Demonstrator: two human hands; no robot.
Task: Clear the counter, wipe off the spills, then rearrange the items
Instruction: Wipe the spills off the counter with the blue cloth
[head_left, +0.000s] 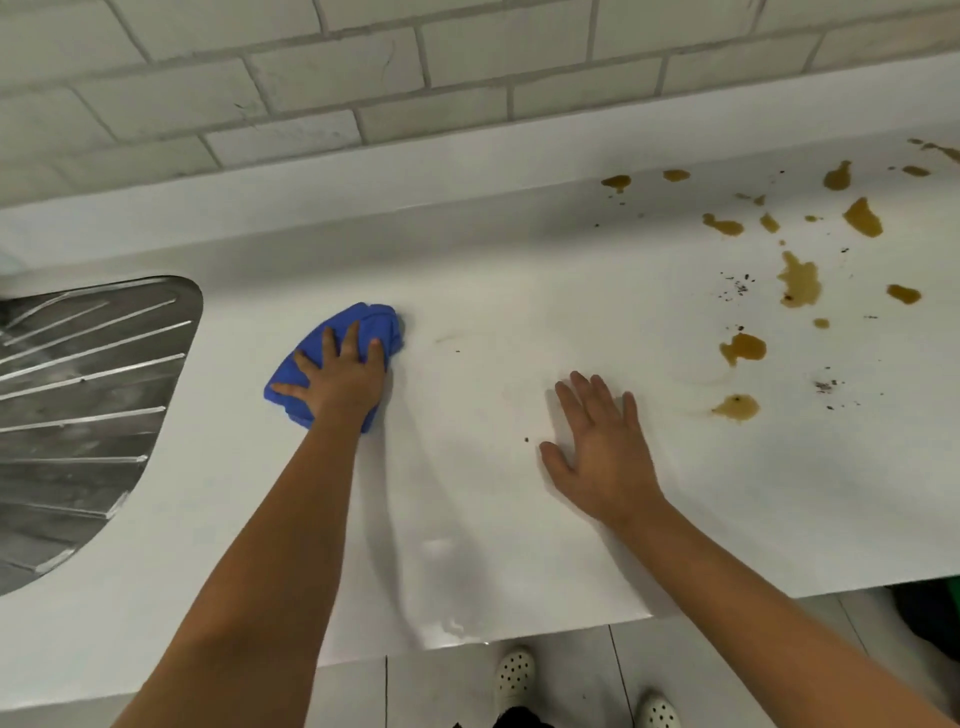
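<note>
Both forearms are bare, with no sleeves in view, and the left hand (340, 371) and right hand (597, 447) wear no gloves, rings or watch. On the feet are white perforated clogs (514, 675) dotted with small round holes; dark trouser fabric (519, 719) shows just above them.

A single head-worn view looks steeply down and forward, close over the white flat countertop (493, 291); beyond that counter rises pale brick-tiled wall (311, 78), and below its near edge, grey floor (441, 686).
</note>
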